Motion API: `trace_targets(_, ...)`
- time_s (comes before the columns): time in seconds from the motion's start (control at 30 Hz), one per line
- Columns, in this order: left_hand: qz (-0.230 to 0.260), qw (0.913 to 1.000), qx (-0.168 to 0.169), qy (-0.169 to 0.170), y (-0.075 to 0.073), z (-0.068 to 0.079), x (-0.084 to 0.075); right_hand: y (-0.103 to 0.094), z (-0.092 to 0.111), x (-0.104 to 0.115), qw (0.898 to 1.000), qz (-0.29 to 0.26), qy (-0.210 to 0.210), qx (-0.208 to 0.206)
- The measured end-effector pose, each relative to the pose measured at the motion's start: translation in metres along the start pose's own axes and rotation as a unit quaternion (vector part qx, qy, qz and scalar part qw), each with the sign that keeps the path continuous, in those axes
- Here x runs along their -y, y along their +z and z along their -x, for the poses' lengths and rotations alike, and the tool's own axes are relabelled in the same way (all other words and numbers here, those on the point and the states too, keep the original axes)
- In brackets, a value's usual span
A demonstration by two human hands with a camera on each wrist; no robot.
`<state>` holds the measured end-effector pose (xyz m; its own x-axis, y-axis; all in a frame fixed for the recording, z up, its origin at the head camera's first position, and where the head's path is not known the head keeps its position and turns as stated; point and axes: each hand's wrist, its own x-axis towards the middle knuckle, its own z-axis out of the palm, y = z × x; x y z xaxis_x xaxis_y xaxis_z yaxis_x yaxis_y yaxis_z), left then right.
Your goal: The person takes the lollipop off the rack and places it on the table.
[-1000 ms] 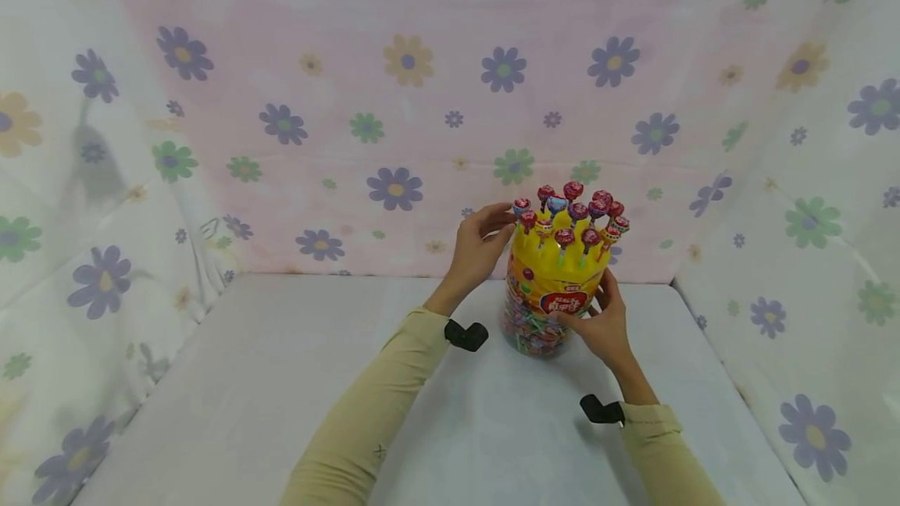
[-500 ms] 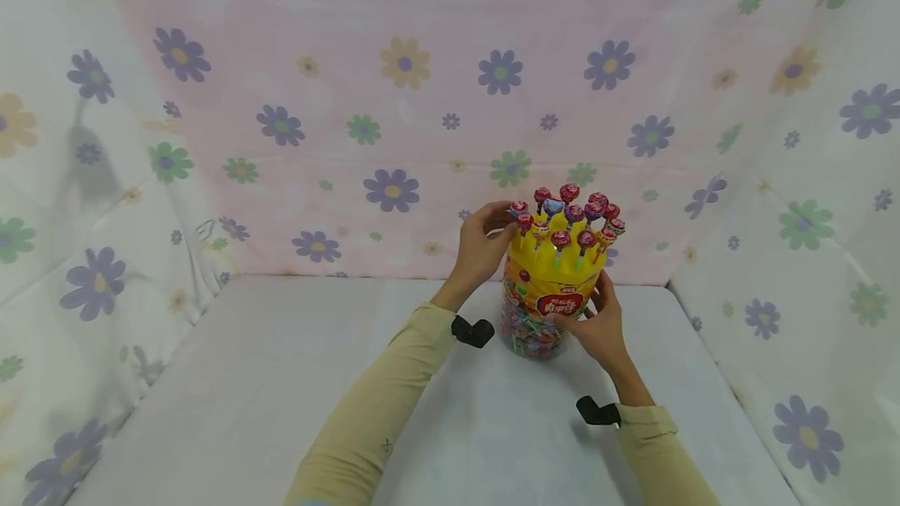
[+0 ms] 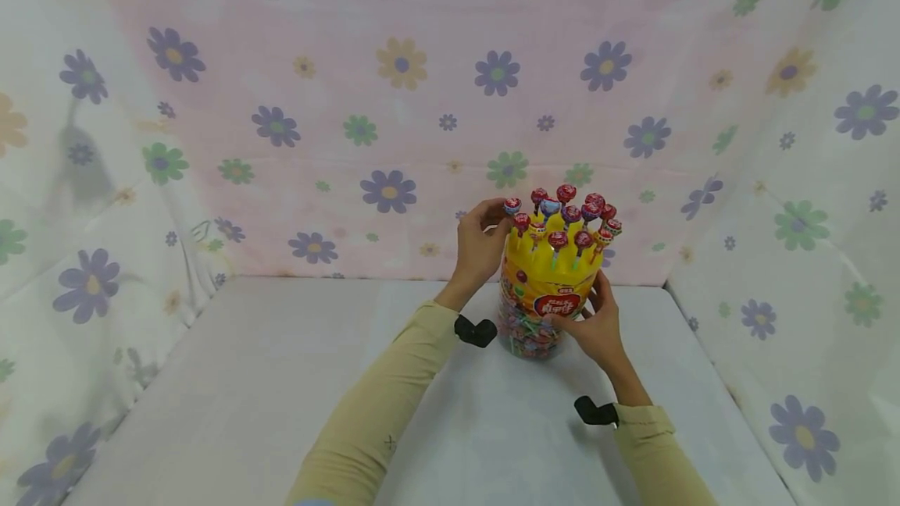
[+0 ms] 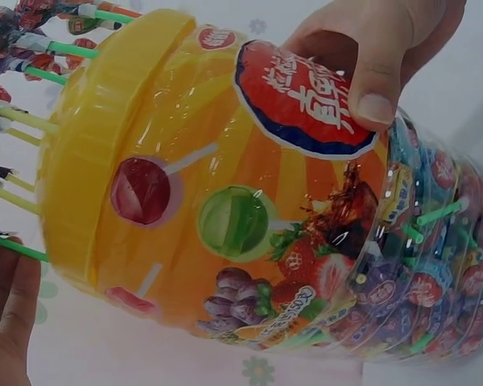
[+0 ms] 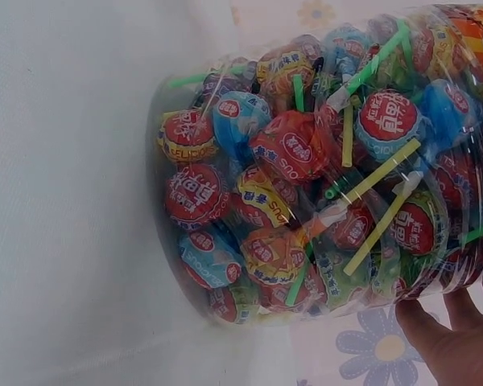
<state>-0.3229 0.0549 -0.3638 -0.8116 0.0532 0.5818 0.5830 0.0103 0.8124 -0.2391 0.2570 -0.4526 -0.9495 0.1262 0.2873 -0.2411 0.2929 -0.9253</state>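
A large clear jar [image 3: 534, 338] of wrapped lollipops stands upright on the white table. Its wrapper [image 4: 193, 193] is orange with a red label, and its yellow lid [image 4: 105, 153] has several lollipops standing upright in it. At the lid's left edge my left hand [image 3: 480, 248] pinches a lollipop [image 3: 512, 206] in a red and blue wrapper. Its green stick [image 4: 22, 249] reaches down to the lid in the left wrist view. My right hand [image 3: 598, 326] grips the jar's right side, thumb across the front below the label. Its other fingers are partly hidden behind the jar.
The white-covered table [image 3: 281, 381] extends left and in front of the jar. A pink flowered cloth [image 3: 422, 123] hangs behind it, and pale flowered cloths [image 3: 794, 256] close off both sides. Black wrist mounts [image 3: 475, 331] sit at both sleeves.
The head view has shifted slightly. The lollipop in my left fingers has moved a little up and left from the lid's edge. My right hand keeps the same hold on the jar.
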Motion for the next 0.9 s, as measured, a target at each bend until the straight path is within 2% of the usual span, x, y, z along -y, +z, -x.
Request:
trace_targets(0.17, 0.019, 0.9991, -0.029, 0.024, -0.003, -0.003, -0.003, 0.000, 0.002, 0.003, 1.000, 0.006, -0.002, 0.003)
trace_targets(0.27, 0.033, 0.9976, -0.046, 0.039, -0.009, -0.006, -0.008, 0.001, -0.001, -0.009, 1.000, 0.000, -0.004, 0.001)
trace_targets(0.33, 0.036, 0.9973, -0.051, 0.037, -0.015, -0.007, -0.009, 0.001, -0.003, -0.019, 1.000, -0.001, -0.004, -0.002)
trace_targets(0.53, 0.033, 0.9983, -0.047, -0.002, -0.033, 0.005, -0.001, -0.001, -0.007, -0.034, 1.000, 0.007, -0.005, -0.012)
trace_targets(0.9, 0.049, 0.9948, -0.055, -0.071, -0.059, 0.048, 0.045, -0.002, -0.009, -0.033, 1.000, 0.008, -0.011, -0.008)
